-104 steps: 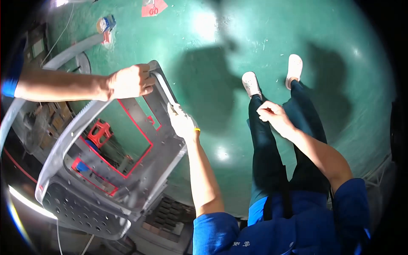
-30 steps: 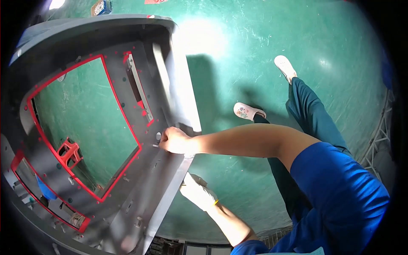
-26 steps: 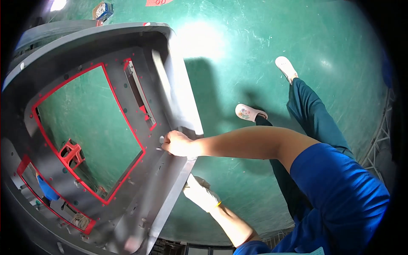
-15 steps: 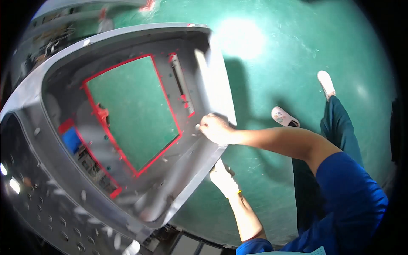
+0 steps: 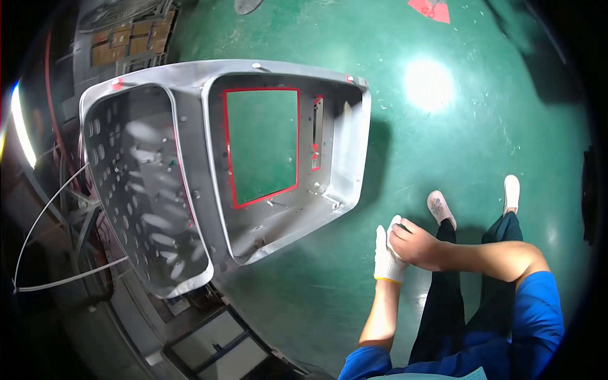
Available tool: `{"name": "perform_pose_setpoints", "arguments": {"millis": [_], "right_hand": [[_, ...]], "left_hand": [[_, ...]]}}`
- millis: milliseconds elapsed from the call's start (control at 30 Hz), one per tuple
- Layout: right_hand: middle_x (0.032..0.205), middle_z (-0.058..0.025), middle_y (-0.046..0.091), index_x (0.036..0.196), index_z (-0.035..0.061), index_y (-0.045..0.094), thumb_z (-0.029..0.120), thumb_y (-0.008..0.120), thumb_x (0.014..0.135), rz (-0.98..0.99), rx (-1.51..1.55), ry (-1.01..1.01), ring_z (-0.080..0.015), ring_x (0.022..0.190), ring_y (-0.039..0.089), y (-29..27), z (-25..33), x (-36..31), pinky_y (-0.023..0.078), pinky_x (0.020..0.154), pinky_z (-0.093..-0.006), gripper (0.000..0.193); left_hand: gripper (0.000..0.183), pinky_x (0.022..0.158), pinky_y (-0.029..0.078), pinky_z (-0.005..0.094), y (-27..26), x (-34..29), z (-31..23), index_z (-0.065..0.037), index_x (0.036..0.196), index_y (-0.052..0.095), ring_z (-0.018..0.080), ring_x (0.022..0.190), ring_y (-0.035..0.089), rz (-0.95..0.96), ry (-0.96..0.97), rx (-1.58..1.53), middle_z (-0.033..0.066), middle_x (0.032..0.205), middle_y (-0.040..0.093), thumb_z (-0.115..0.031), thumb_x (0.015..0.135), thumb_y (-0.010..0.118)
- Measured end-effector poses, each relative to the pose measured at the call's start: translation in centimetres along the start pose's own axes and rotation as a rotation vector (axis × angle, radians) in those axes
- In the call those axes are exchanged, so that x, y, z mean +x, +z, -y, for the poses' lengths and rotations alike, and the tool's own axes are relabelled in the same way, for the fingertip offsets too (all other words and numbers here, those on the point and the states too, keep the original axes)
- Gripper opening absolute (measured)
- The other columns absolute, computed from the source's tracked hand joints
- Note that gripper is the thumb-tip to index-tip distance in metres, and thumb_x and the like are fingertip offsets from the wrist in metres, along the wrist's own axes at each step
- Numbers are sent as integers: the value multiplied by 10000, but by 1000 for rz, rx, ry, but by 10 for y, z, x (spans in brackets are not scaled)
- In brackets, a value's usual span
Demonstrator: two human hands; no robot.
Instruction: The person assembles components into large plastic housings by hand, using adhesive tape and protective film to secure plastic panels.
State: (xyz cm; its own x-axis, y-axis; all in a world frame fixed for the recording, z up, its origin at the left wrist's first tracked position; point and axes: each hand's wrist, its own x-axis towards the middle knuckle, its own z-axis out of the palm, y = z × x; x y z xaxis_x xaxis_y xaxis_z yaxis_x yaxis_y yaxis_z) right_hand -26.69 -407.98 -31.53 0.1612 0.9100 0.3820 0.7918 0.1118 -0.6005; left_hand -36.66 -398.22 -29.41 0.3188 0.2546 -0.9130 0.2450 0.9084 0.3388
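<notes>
My left hand wears a white knitted glove with a yellow cuff, its visible fingers stretched out and nothing in it. Bare, my right hand closes with bent fingers on the finger part of that glove; the exact grip is partly hidden. Both hands are apart from the large grey moulded shell, which lies to their left. Red edging runs round a rectangular opening in its right compartment, with green floor showing through. A narrow slot, also edged in red, lies beside it.
The shell's left compartment has many oval holes. A dark-framed panelled unit is at the lower left, and stacked cardboard boxes stand at the far left. A red sheet lies on the green floor.
My right hand has left the shell's rim and come to the gloved left hand. Both hands are now further from the shell, which appears turned and more fully in view.
</notes>
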Motion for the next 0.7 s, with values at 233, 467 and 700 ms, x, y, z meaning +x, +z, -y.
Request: {"name": "perform_pose_setpoints", "arguments": {"millis": [233,467,700], "right_hand": [[892,-142,555,846,-17,626,185,606,661,183,-48,-64,-326,947,520,-61,-24,-70,328,1024,-472,274],[994,-66,609,892,107,679,163,640,703,539,-211,114,-229,1031,541,-68,-45,-110,369,969,-385,202],[812,-72,527,758,65,586,139,618,766,135,141,260,-260,837,524,-87,-38,-148,413,771,-360,81]], "left_hand": [[536,1011,391,327,33,23,85,-30,1320,471,229,1158,522,184,218,289,88,1273,546,-447,1006,354],[362,886,473,281,90,17,117,-76,1205,556,148,1046,574,59,-88,-76,41,1150,604,-350,1015,413],[295,774,484,247,88,4,162,-86,1130,569,72,918,588,199,-82,-199,-15,1030,624,-326,1003,454]]}}
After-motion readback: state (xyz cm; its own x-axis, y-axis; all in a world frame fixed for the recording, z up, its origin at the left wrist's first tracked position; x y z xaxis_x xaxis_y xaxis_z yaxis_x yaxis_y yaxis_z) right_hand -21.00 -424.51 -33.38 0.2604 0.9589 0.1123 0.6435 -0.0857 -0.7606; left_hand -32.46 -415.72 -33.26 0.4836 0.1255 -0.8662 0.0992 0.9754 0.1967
